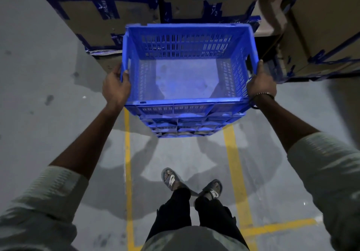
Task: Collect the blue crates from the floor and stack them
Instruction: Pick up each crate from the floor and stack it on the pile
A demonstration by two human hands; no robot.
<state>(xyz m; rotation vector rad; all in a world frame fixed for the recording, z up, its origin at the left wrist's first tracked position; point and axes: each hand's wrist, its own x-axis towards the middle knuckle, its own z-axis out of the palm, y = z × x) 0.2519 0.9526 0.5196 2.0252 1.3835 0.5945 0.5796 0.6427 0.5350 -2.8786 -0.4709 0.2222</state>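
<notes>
Two hands are clamped on the top blue crate (187,65): the left hand (116,87) is curled over its left rim, the right hand (261,85) gripped round its right rim. Below the hands, more blue crates (187,127) are nested under it. Beyond the hands, taped cardboard boxes (101,12) are stacked. Yellow floor lines (127,163) are seen beneath the arms.

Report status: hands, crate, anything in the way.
Left hand and right hand grip the top crate by its side rims. Crate empty, over more crates. Cardboard boxes just beyond.
</notes>
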